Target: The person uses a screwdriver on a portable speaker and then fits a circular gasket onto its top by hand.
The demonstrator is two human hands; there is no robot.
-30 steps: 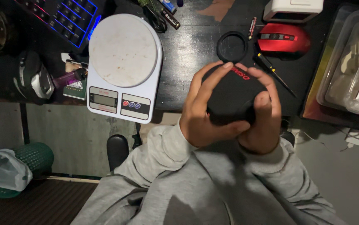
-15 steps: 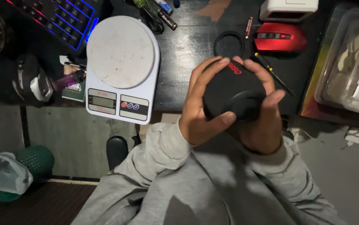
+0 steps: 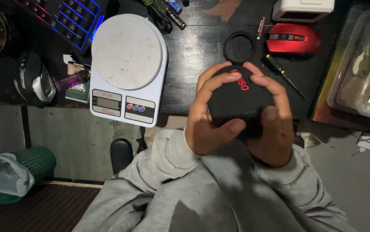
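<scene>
Both hands cup a round black speaker [image 3: 240, 101] over the lap at the desk's near edge: the left hand [image 3: 206, 122] curls its fingers over the top with the thumb pressed beneath, while the right hand [image 3: 273, 124] wraps the other side. At two o'clock from the speaker, a clear plastic container [image 3: 359, 73] holds pale items too dim to identify. A white kitchen scale [image 3: 127, 68] sits at ten o'clock.

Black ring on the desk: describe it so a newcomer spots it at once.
Start at the dark desk, right of the white scale. The ring lies flat just left of the red mouse, beyond the fingertips of both hands. It is the only hollow black circle there.
</scene>
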